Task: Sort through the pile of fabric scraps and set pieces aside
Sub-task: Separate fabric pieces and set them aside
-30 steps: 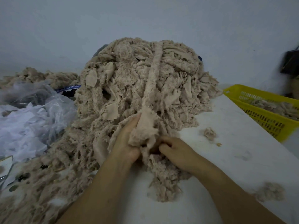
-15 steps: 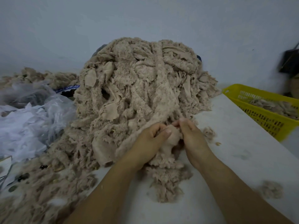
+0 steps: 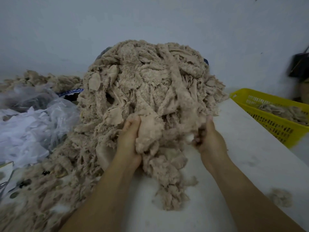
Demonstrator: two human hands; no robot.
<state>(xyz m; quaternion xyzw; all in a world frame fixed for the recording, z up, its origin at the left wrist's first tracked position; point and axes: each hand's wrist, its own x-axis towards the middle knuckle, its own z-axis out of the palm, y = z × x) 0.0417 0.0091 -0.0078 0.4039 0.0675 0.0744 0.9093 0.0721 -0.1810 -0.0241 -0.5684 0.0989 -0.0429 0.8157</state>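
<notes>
Right, we're at the near foot of the pile [image 3: 150, 84] on the table [image 3: 242, 148]. Our left hand [image 3: 128, 143] curls round a beige scrap [image 3: 150, 129], and our right hand [image 3: 210, 143] pinches what looks like its fluffy far edge, though that part is blurred. We'd lift slowly and shake it so the tangled neighbours drop off. The yellow basket [image 3: 270, 124] is likely where it goes.

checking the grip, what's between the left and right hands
Head view: a bunched beige fabric scrap spans from the left hand to the right hand, both gripping it, at the foot of the pile.
</notes>
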